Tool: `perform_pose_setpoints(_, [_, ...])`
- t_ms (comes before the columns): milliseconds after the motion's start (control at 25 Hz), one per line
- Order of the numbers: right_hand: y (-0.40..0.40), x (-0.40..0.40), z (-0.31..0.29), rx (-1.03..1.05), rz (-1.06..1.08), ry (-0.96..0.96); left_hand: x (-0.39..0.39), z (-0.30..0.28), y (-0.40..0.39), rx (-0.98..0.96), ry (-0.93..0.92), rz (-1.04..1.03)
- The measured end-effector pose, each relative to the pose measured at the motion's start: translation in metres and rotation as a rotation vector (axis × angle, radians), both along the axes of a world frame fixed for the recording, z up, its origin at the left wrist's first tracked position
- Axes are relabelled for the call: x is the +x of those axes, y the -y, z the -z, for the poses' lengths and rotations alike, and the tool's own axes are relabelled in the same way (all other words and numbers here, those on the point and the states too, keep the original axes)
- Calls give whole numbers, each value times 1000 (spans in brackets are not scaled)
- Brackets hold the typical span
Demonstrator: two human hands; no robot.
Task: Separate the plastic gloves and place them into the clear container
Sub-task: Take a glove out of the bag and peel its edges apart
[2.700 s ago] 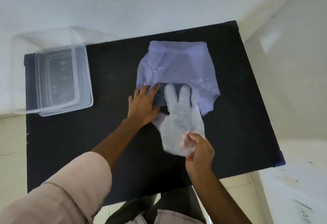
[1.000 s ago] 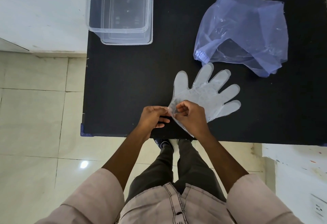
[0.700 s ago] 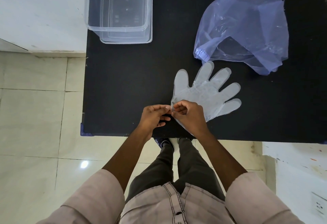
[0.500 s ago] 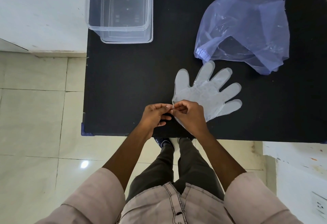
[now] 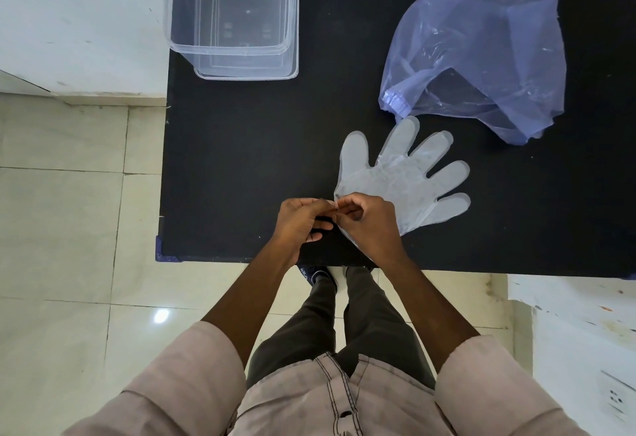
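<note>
Nearest, at the counter's (image 5: 241, 167) near edge: left hand (image 5: 298, 223) and right hand (image 5: 370, 225), knuckles almost touching, both pinched shut on the cuff of the gloves (image 5: 402, 177). Fingers (image 5: 323, 207) of the left curled in, thumb and forefinger closed on a thin edge of film; fingers of the right closed the same way on the cuff just beside. Whether each hand holds a separate layer: cannot tell, film too thin and clear.

Just beyond the hands: gloves lying flat, palm and five digits spread, pointing far and right, looking like one sheet but probably a stack. Not yet peeled apart.

Further right: crumpled bluish bag (image 5: 481, 53), its mouth just beside the gloves' longest digit.

Far left: clear container (image 5: 234, 19) at the counter's far-left corner, open, apparently empty, well apart from the gloves.

Likely trouble from here: layers clinging by static, so two lifting as one; a hard pull stretching or tearing the cuff; a pinch catching both layers, so nothing parts; a freed glove drifting on the carry across to the container, or draping over its rim instead of dropping in.
</note>
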State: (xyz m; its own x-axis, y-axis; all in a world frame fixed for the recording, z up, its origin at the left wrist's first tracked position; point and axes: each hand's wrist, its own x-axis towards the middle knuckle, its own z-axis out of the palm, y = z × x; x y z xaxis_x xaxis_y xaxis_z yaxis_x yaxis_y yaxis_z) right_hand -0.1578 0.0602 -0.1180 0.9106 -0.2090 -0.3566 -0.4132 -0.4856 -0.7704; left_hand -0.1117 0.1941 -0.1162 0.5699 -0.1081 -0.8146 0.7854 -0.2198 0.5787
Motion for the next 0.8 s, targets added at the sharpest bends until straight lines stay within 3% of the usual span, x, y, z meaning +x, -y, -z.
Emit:
perform_pose_setpoints(480, [0, 0, -1, -54, -51, 40, 2, -3, 2, 20, 26, 11])
perform_pose_setpoints(800, [2, 1, -2, 105, 91, -1, 4, -3, -2, -8, 64, 147])
